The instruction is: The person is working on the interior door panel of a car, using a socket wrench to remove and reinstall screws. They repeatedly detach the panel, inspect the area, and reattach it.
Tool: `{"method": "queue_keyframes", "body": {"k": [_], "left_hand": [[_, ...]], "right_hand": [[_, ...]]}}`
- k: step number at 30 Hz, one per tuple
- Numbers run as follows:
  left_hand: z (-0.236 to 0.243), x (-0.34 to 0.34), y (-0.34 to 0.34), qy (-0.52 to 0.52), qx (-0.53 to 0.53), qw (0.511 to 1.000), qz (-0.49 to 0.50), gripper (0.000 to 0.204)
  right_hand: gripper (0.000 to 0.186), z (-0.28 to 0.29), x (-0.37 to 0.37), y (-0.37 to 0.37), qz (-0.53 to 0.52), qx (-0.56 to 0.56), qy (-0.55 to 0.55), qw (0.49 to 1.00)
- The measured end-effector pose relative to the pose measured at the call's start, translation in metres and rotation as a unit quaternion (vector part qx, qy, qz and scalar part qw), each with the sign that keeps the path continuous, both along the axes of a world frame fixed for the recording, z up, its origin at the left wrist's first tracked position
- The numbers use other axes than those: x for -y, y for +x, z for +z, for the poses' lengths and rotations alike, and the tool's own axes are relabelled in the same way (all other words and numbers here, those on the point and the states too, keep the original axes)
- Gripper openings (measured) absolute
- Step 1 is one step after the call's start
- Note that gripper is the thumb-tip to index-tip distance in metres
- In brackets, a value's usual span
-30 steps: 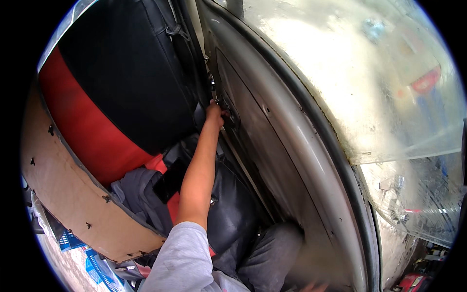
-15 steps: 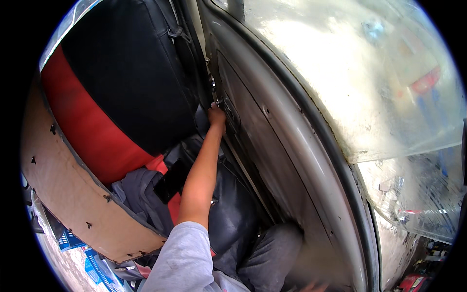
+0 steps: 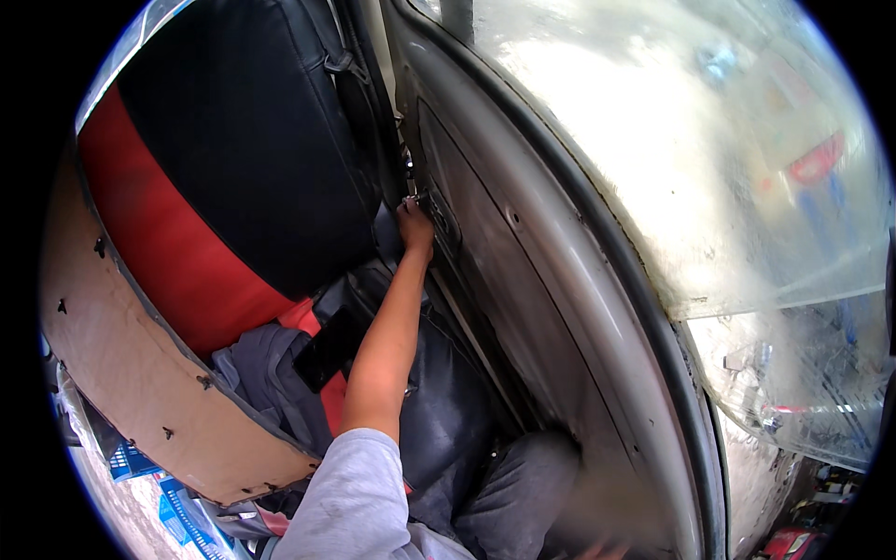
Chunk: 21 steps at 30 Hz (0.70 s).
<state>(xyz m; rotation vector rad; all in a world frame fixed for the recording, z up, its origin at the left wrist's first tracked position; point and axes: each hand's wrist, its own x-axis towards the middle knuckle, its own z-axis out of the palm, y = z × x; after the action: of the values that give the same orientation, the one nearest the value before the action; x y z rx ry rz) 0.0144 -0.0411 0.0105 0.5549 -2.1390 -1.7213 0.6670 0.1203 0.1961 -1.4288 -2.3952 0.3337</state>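
My left hand (image 3: 413, 222) reaches into the narrow space between a black-and-red car seat (image 3: 233, 140) and the bare grey metal inside of a vehicle door (image 3: 523, 271). Its fingers are closed at a small dark fitting (image 3: 431, 203) by a recess in the metal. What they grip is hidden by the hand. Only a blurred bit of my right hand (image 3: 602, 553) shows at the lower edge, low beside the door; its fingers cannot be made out.
At the left leans a tan panel (image 3: 140, 336) with black clips along its edges. A black phone (image 3: 327, 350) lies by dark grey cloth (image 3: 266, 369) on the seat. Cloudy clear plastic sheeting (image 3: 691, 187) hangs beyond the door. Blue plastic crates (image 3: 182, 518) stand at lower left.
My left hand stays at the same fitting, with its wrist turned slightly. The view has shifted a little; nothing else has visibly moved.
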Motion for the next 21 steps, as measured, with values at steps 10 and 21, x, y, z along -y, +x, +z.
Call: {"method": "queue_keyframes", "body": {"k": [10,21], "left_hand": [[0.02,-0.013,0.001,0.2,0.159,0.965,-0.055,0.051],[-0.004,0.004,0.001,0.131,0.1,0.986,-0.022,0.053]], "right_hand": [[0.048,-0.001,0.001,0.003,-0.016,0.004,0.008,1.0],[0.04,-0.001,0.002,-0.036,0.028,-0.08,0.017,0.996]]}}
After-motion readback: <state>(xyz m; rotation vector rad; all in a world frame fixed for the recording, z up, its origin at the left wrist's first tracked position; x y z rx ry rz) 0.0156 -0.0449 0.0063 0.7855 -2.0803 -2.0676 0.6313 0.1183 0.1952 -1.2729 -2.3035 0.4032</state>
